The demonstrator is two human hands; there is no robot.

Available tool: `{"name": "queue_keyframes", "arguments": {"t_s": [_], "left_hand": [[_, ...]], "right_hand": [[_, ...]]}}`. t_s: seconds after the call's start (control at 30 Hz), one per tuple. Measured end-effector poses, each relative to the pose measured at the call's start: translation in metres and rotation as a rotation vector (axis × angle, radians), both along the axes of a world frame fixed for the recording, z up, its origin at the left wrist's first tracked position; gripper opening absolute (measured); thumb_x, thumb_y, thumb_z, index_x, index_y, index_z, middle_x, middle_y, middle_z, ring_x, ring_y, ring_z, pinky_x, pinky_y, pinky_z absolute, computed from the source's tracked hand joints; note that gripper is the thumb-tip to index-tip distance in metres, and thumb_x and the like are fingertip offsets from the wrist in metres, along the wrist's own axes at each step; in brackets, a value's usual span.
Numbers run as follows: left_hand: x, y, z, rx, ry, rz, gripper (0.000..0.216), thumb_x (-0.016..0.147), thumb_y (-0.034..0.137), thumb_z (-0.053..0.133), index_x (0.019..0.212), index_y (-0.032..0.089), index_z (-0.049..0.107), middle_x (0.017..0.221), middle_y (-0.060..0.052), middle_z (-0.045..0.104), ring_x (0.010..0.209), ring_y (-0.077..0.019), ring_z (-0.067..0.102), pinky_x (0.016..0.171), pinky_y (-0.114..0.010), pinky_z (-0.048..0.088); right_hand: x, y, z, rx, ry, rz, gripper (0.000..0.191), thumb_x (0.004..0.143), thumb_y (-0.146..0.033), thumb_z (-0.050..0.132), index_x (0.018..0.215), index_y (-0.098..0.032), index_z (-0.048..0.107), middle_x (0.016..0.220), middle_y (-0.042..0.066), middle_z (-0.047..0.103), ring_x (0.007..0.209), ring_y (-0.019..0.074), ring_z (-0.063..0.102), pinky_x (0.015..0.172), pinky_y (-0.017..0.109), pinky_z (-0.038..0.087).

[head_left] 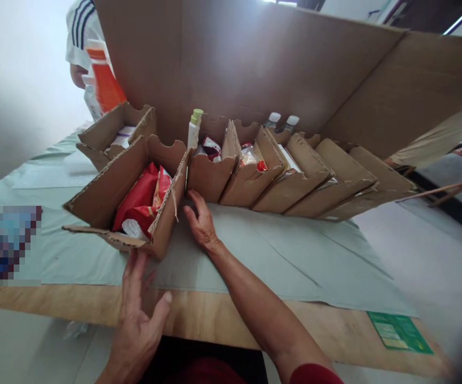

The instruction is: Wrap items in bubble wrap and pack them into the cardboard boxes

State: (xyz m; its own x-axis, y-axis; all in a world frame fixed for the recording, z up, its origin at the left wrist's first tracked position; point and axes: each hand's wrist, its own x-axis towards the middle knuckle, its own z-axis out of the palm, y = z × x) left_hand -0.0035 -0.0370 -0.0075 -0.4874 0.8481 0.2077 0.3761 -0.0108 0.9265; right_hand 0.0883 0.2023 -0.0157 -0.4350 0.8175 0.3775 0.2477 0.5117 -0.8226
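Note:
An open-topped cardboard box stands on the cloth, pulled forward of a row of similar boxes. Red shiny packets lie inside it. My left hand has its fingers stretched out at the box's lower front, thumb apart; whether the fingertips touch it, I cannot tell. Just right of that box, my right hand lies with fingers spread and reaches the lower front of the neighbouring cardboard box, which holds dark red and white packets. Neither hand grips anything.
More cardboard boxes lean in a row to the right. A tall cardboard panel rises behind. An orange bottle and another box stand at the left. A green leaflet lies at the wooden table edge. Behind is a person's sleeve.

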Motion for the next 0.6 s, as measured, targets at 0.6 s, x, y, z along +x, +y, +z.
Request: {"name": "queue_keyframes", "arguments": {"t_s": [0.6], "left_hand": [[-0.026, 0.127, -0.004, 0.024, -0.003, -0.131, 0.08, 0.086, 0.037, 0.069, 0.161, 0.028, 0.04, 0.174, -0.018, 0.027, 0.154, -0.0395, 0.043, 0.114, -0.059, 0.052]], "right_hand": [[-0.005, 0.005, -0.021, -0.145, 0.155, -0.196, 0.041, 0.104, -0.044, 0.045, 0.132, -0.021, 0.065, 0.137, 0.012, 0.072, 0.129, 0.0243, 0.065, 0.115, 0.04, 0.049]]}}
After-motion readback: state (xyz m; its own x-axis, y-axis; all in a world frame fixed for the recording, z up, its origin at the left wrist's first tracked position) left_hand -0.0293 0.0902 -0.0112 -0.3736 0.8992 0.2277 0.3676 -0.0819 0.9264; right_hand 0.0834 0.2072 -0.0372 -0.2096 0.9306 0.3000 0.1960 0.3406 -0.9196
